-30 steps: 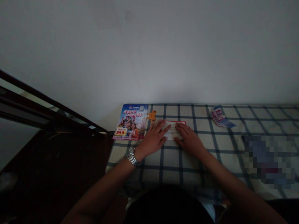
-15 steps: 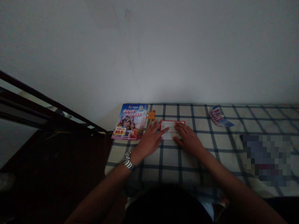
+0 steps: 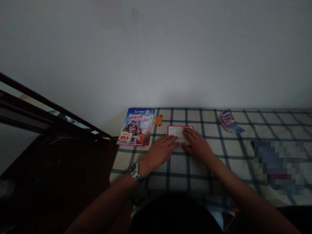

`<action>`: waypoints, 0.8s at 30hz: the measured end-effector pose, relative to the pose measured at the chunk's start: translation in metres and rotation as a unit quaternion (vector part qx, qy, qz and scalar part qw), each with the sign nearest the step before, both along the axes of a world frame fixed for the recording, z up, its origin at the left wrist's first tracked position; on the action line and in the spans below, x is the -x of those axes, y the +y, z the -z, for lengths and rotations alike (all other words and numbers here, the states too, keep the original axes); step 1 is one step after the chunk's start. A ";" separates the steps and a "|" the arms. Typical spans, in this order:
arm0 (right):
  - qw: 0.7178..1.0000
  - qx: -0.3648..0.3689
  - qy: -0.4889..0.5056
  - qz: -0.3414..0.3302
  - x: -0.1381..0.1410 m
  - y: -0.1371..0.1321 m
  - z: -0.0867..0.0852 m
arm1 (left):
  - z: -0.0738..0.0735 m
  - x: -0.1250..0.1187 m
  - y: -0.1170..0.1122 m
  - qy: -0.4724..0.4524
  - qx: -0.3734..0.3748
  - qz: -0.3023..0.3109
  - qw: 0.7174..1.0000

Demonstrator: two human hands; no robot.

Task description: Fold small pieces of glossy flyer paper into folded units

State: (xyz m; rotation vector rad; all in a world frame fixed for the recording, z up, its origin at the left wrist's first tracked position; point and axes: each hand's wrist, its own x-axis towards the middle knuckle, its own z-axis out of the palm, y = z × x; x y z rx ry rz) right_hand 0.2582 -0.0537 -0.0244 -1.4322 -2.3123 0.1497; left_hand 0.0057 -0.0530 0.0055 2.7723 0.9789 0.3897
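A small white paper with a red border (image 3: 175, 130) lies flat on the checked bed cloth, lines of print on its face. My left hand (image 3: 162, 148), with a metal watch on the wrist, rests with fingers stretched over the paper's lower left part. On its right side lies my right hand (image 3: 197, 143), palm down with fingers extended; it covers that edge. Left of my hands is a stack of colourful flyers (image 3: 135, 126) marked 89.9. An orange bear-shaped piece (image 3: 158, 120) sits beside the stack.
The checked cloth (image 3: 204, 175) runs along a pale wall (image 3: 170, 58). Farther right are a fanned bundle of folded blue and red papers (image 3: 229, 122) and a pixelated dark item (image 3: 278, 167). A dark wooden rail (image 3: 53, 109) stands at the left.
My left hand has slid down and slightly right over the paper, its fingers now closer together, baring the upper left corner. My right hand has barely moved.
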 end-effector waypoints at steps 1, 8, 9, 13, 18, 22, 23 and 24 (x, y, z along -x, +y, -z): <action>1.000 0.000 0.001 -0.001 0.000 0.000 0.000 | -0.001 0.000 -0.001 0.004 0.000 -0.001 1.000; 1.000 -0.002 0.000 -0.007 0.000 0.000 -0.006 | 0.001 -0.001 -0.002 0.001 0.003 -0.007 1.000; 1.000 -0.002 0.000 -0.006 0.000 0.000 -0.008 | 0.002 -0.001 -0.002 -0.003 0.001 -0.008 1.000; 1.000 -0.007 -0.011 -0.002 -0.001 0.003 -0.014 | 0.005 -0.001 0.000 -0.017 -0.009 -0.007 1.000; 0.999 -0.027 -0.025 -0.013 -0.005 0.007 -0.017 | 0.002 -0.003 0.000 -0.011 -0.004 -0.014 1.000; 0.999 -0.047 -0.024 -0.014 -0.007 0.009 -0.017 | -0.003 -0.006 -0.003 -0.001 -0.003 -0.041 0.999; 0.998 -0.053 -0.025 -0.013 -0.007 0.009 -0.017 | -0.004 -0.008 -0.004 0.001 -0.002 -0.047 0.999; 0.998 -0.058 -0.028 -0.012 -0.008 0.010 -0.017 | -0.004 -0.009 -0.005 0.003 0.000 -0.050 0.999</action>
